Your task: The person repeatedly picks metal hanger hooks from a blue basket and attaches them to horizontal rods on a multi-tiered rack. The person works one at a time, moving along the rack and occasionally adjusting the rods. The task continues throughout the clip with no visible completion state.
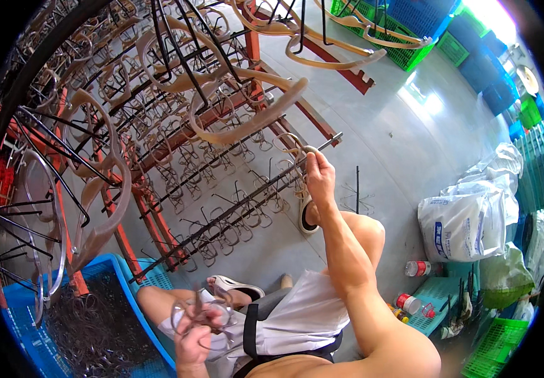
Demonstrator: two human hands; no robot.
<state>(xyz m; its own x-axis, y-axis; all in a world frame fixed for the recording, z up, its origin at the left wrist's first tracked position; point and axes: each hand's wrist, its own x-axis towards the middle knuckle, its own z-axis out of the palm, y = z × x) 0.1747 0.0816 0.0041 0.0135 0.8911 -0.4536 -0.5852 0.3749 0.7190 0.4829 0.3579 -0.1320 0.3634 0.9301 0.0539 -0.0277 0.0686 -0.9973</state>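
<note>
Low at the left, my left hand (193, 343) is closed around several loose eyeglass frames (187, 310), which are smeared by motion. My right arm reaches forward to the rack, where my right hand (320, 175) pinches a brown eyeglass frame (292, 143) near the end of a dark rod (246, 200). Whether that frame touches the wire hooks there, I cannot tell. Along the same rod, many wire hooks carry more frames. Large translucent brown frames (253, 120) hang on black hooks close above, partly covering the view of the rack.
A blue crate (124, 286) at lower left holds a heap of dark frames. Red rack bars (158, 220) stand in front of me. White plastic bags (458, 223), bottles (417, 269) and a teal basket (432, 321) are at the right. Blue and green crates (404, 41) stand far back.
</note>
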